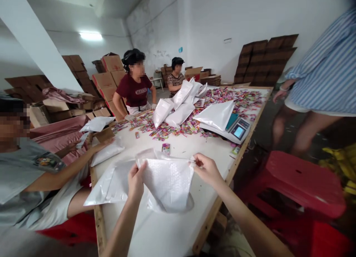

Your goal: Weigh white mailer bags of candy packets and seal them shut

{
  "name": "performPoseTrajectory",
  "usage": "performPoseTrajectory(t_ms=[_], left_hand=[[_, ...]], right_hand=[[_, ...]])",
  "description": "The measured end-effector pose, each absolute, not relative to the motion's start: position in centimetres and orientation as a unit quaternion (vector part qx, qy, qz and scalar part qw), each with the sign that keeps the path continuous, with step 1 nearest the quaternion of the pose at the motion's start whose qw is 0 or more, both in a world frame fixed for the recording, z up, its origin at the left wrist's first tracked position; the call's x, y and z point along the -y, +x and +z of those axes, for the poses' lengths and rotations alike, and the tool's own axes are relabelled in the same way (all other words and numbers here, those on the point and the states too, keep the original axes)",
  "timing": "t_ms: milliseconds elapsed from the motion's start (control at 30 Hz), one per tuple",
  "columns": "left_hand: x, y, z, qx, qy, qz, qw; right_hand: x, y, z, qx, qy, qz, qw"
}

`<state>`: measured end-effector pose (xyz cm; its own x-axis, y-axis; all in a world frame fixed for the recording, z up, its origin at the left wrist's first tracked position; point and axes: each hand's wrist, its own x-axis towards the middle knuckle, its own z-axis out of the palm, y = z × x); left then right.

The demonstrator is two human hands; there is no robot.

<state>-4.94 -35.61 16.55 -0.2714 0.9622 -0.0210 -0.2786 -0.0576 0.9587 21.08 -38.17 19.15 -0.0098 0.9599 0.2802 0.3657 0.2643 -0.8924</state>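
Observation:
A white bubble mailer (pixel 168 181) hangs between my two hands over the near part of the table (pixel 155 231). My left hand (pixel 136 179) pinches its upper left edge, thumb on the near side. At the top right corner my right hand (pixel 205 168) grips the edge between thumb and fingers. The mailer's upper edge runs stretched between them, with a flap or strip along it. Left of it, close to my left hand, lies another white mailer (pixel 111 184). Just beyond the held mailer is a single small purple packet (pixel 166 149).
Many small colourful packets (pixel 230 95) cover the far table, with several filled white mailers (pixel 180 114) on top. A mailer rests on a digital scale (pixel 238 132) at the right edge. At left, a co-worker's hand (pixel 104 144) touches another mailer. A red stool (pixel 303 179) stands at right.

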Motion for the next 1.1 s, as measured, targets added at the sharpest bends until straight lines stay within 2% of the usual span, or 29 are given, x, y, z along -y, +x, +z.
performPoseTrajectory(t_ms=[233,333,433,600,700,767,900,967,1100], left_hand=[[36.6,-6.4,15.2,-0.458,0.411,0.633,0.469],[36.4,-6.5,16.6,-0.44,0.451,0.638,0.443],[35.4,-7.0,19.6,-0.465,0.552,0.602,0.341],[32.8,-7.9,23.5,-0.505,0.761,0.386,0.13],[31.8,-7.9,24.0,-0.497,0.783,0.362,0.096],[31.6,-7.8,23.8,-0.515,0.733,0.424,0.134],[31.6,-7.3,23.4,-0.516,0.533,0.545,0.392],[31.7,-7.0,23.4,-0.495,0.465,0.561,0.474],[32.0,-7.3,23.4,-0.495,0.457,0.569,0.471]], right_hand=[[35.0,21.9,18.7,0.649,-0.49,0.354,0.461],[34.5,21.5,19.9,0.688,-0.471,0.339,0.435],[34.3,21.1,21.6,0.726,-0.472,0.304,0.396],[34.4,21.0,22.2,0.744,-0.47,0.29,0.376],[34.4,20.8,22.7,0.757,-0.478,0.24,0.375],[34.3,20.0,23.7,0.765,-0.478,0.199,0.382],[34.0,16.2,25.8,0.796,-0.467,0.141,0.357],[33.8,13.7,26.1,0.821,-0.461,0.1,0.322],[33.3,11.2,25.9,0.849,-0.486,0.003,0.207]])
